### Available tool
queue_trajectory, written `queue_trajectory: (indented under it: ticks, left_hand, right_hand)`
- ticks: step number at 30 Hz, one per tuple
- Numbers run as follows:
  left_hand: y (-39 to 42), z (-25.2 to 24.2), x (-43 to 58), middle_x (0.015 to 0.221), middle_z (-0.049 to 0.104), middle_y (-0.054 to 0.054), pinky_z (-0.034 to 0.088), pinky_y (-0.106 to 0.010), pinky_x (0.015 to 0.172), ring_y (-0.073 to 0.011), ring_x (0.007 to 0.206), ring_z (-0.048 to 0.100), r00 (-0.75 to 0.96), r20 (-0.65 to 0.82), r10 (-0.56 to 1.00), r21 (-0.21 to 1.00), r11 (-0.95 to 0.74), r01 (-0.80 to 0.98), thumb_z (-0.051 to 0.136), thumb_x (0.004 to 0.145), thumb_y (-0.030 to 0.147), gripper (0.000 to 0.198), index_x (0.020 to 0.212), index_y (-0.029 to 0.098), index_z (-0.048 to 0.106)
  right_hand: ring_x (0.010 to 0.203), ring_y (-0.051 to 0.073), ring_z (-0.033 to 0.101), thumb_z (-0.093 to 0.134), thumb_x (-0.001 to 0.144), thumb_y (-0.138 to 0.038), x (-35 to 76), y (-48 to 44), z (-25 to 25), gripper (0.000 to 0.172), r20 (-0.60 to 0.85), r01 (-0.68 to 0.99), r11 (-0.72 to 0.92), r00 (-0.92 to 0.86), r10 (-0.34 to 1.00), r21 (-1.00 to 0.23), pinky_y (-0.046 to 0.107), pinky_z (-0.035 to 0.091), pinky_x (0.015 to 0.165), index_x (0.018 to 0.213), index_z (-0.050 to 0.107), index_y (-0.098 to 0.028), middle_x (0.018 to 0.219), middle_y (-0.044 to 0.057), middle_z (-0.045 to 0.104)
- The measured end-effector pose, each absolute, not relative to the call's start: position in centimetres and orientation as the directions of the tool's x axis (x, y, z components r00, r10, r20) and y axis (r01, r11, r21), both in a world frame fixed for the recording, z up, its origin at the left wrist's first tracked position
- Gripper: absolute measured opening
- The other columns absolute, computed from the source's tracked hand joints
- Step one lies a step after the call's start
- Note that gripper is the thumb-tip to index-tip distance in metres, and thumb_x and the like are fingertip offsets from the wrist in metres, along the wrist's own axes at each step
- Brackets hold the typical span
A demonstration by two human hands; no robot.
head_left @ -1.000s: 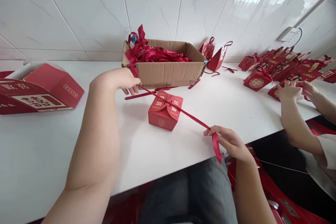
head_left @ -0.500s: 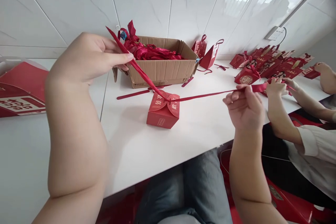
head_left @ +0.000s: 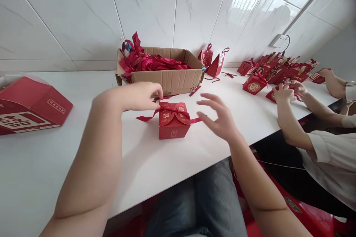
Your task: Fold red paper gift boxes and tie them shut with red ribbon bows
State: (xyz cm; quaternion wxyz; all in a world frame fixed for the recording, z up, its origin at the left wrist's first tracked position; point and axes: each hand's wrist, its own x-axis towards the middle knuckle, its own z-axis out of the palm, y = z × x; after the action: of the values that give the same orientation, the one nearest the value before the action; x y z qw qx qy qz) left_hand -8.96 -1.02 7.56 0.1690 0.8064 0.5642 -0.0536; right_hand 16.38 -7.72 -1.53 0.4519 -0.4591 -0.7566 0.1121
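A small red gift box [head_left: 174,129] with gold print stands upright on the white table in front of me. A red ribbon [head_left: 147,118] threads through its top flaps, and its loose ends lie out to both sides. My left hand [head_left: 140,95] hovers by the box's upper left corner, thumb and fingers apart, with the thumb tip close to the ribbon. I cannot tell whether it touches. To the right of the box my right hand [head_left: 218,118] is open, fingers spread, with nothing in it.
Behind the box stands a cardboard carton [head_left: 169,79] full of red ribbons [head_left: 157,62]. A larger red box [head_left: 36,105] lies at the left. Several finished red boxes [head_left: 254,83] crowd the right side, where a co-worker's hands [head_left: 283,92] handle another. The table's front edge runs close below.
Both hands have come inward and let go of the ribbon ends, which were stretched out taut. The ribbon now lies slack across the box top. My view has shifted slightly.
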Motion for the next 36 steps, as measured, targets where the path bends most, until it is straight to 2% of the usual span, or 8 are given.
queue_trajectory:
  ticks: [3, 9, 18, 22, 27, 29, 33, 36]
  left_hand:
    - [-1.1, 6.9, -7.4, 0.111, 0.064, -0.002, 0.044, -0.029, 0.059, -0.0214, 0.08, 0.064, 0.437, -0.419, 0.796, 0.226, -0.374, 0.899, 0.058, 0.069, 0.052, 0.039, 0.101, 0.029, 0.057]
    - [-0.7, 6.0, -6.8, 0.12, 0.059, -0.005, 0.043, -0.029, 0.053, -0.0209, 0.076, 0.064, 0.431, -0.439, 0.789, 0.223, -0.368, 0.902, 0.06, 0.065, 0.05, 0.04, 0.097, 0.027, 0.056]
    - [0.4, 4.7, -6.3, 0.115, 0.061, -0.008, 0.043, -0.032, 0.054, -0.0219, 0.071, 0.064, 0.468, -0.336, 0.817, 0.247, -0.403, 0.881, 0.053, 0.072, 0.049, 0.033, 0.093, 0.024, 0.06]
    - [0.7, 4.3, -6.2, 0.118, 0.06, -0.01, 0.042, -0.031, 0.051, -0.0195, 0.066, 0.062, 0.445, -0.303, 0.843, 0.256, -0.378, 0.89, 0.054, 0.075, 0.043, 0.027, 0.093, 0.023, 0.059]
    - [0.8, 4.3, -6.2, 0.115, 0.06, -0.007, 0.044, -0.031, 0.056, -0.0219, 0.077, 0.063, 0.459, -0.275, 0.845, 0.248, -0.398, 0.883, 0.052, 0.076, 0.038, 0.02, 0.088, 0.024, 0.059]
    - [0.8, 4.4, -6.3, 0.115, 0.06, -0.006, 0.044, -0.03, 0.056, -0.0217, 0.079, 0.063, 0.457, -0.281, 0.844, 0.247, -0.396, 0.884, 0.052, 0.076, 0.039, 0.021, 0.088, 0.024, 0.058]
    - [1.0, 4.4, -6.4, 0.116, 0.06, -0.005, 0.045, -0.03, 0.057, -0.0205, 0.079, 0.062, 0.466, -0.265, 0.844, 0.263, -0.401, 0.877, 0.052, 0.074, 0.041, 0.025, 0.092, 0.024, 0.056]
    - [1.1, 4.3, -6.5, 0.116, 0.06, -0.004, 0.045, -0.03, 0.059, -0.0204, 0.08, 0.062, 0.471, -0.26, 0.843, 0.273, -0.404, 0.873, 0.052, 0.073, 0.042, 0.026, 0.091, 0.024, 0.056]
  right_hand:
    - [0.126, 0.025, 0.051, 0.062, 0.085, -0.032, 14.3, -6.6, -1.7, 0.031, 0.45, 0.588, 0.546, -0.319, 0.834, -0.597, 0.044, 0.048, 0.101, 0.115, 0.062, -0.026, 0.138, 0.011, 0.05]
    - [0.117, 0.024, 0.059, 0.063, 0.084, -0.033, 13.1, -5.0, -2.6, 0.031, 0.346, 0.57, 0.5, -0.364, 0.865, -0.652, 0.041, 0.05, 0.099, 0.113, 0.067, -0.024, 0.129, 0.01, 0.059]
    - [0.114, 0.027, 0.061, 0.065, 0.082, -0.033, 13.3, -3.3, -3.3, 0.029, 0.397, 0.587, 0.487, -0.286, 0.872, -0.646, 0.045, 0.051, 0.097, 0.108, 0.071, -0.023, 0.127, 0.012, 0.061]
    - [0.108, 0.026, 0.065, 0.067, 0.079, -0.028, 13.2, -2.0, -2.9, 0.016, 0.419, 0.556, 0.502, -0.279, 0.864, -0.663, 0.045, 0.052, 0.093, 0.092, 0.074, -0.024, 0.114, 0.009, 0.069]
    - [0.102, 0.025, 0.067, 0.067, 0.078, -0.025, 12.5, -1.5, -3.6, 0.007, 0.462, 0.486, 0.486, -0.178, 0.869, -0.726, 0.043, 0.051, 0.092, 0.076, 0.072, -0.023, 0.1, 0.007, 0.073]
    - [0.102, 0.024, 0.066, 0.066, 0.08, -0.028, 12.5, -1.5, -3.9, 0.008, 0.489, 0.471, 0.504, -0.166, 0.857, -0.724, 0.043, 0.051, 0.093, 0.082, 0.072, -0.023, 0.102, 0.007, 0.072]
    - [0.112, 0.023, 0.06, 0.066, 0.081, -0.039, 13.1, -2.0, -4.2, 0.037, 0.503, 0.457, 0.576, -0.283, 0.817, -0.678, 0.042, 0.05, 0.097, 0.115, 0.065, -0.023, 0.122, 0.01, 0.063]
    - [0.123, 0.025, 0.053, 0.069, 0.079, -0.044, 13.5, -2.3, -4.2, 0.049, 0.468, 0.454, 0.579, -0.342, 0.815, -0.677, 0.044, 0.047, 0.102, 0.123, 0.06, -0.025, 0.135, 0.011, 0.054]
